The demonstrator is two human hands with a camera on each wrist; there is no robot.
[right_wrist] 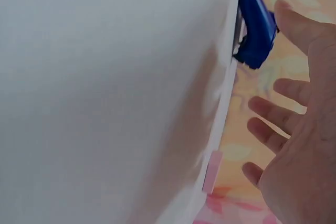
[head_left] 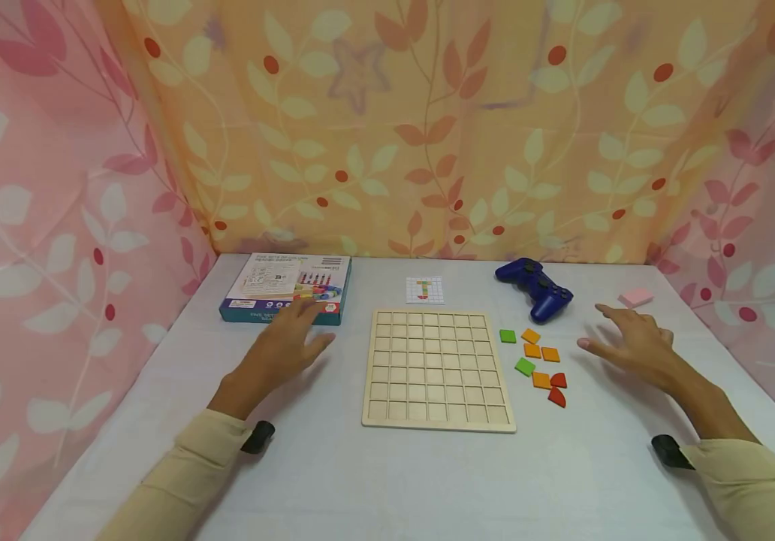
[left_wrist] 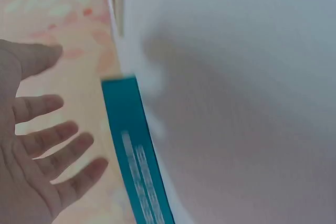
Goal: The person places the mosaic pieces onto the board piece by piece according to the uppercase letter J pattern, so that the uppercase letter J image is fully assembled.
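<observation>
My left hand (head_left: 282, 342), fingers spread and holding nothing, hovers in front of the game box (head_left: 286, 289); the box's teal side (left_wrist: 137, 150) shows in the left wrist view. On the right, my other hand (head_left: 634, 346) hangs over the table, empty, between the loose tiles and a pink block (head_left: 635, 297). A blue game controller (head_left: 535, 289) lies beyond it. Between the hands lies a wooden grid board (head_left: 438, 370). Beside the board are two green square tiles (head_left: 508, 336), several orange square tiles (head_left: 532, 351) and two red quarter-round tiles (head_left: 557, 397).
Behind the board, a small pattern card (head_left: 424, 290) with a coloured figure on a grid lies flat. White cloth covers the table (head_left: 333, 481). Floral curtains (head_left: 387, 150) close off the back and both sides. Each sleeve has a black device (head_left: 259, 437) at the cuff.
</observation>
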